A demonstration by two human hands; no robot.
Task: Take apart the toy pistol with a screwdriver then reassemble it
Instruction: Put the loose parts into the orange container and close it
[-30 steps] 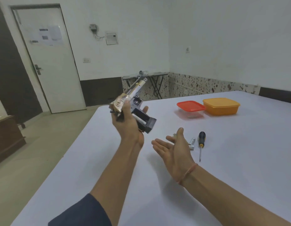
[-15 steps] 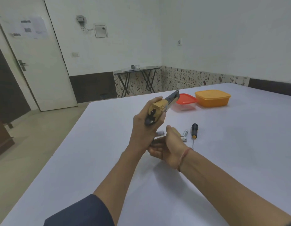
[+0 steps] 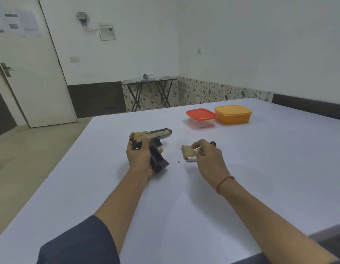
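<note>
My left hand (image 3: 139, 157) grips the gold and black toy pistol (image 3: 156, 137) low over the white table (image 3: 260, 168), its barrel pointing right and away and its open black grip toward me. To its right, my right hand (image 3: 208, 155) pinches a small white cylinder (image 3: 196, 149) beside a tan grip panel (image 3: 188, 151) lying flat. A second white cylinder (image 3: 191, 159) lies next to that panel. A tiny dark screw (image 3: 178, 161) sits between the pistol and the panel. Only the black end of the screwdriver (image 3: 213, 143) shows behind my right hand.
A red-lidded clear box (image 3: 201, 117) and an orange box (image 3: 233, 114) stand at the far middle of the table. The table's left edge drops to the floor. A folding side table (image 3: 150, 86) and a white door (image 3: 32, 73) are by the far wall.
My left hand has lowered the pistol from upright in the air to just above the table. My right hand left the pistol's underside and moved right to the small parts, and the tan panel now lies there.
</note>
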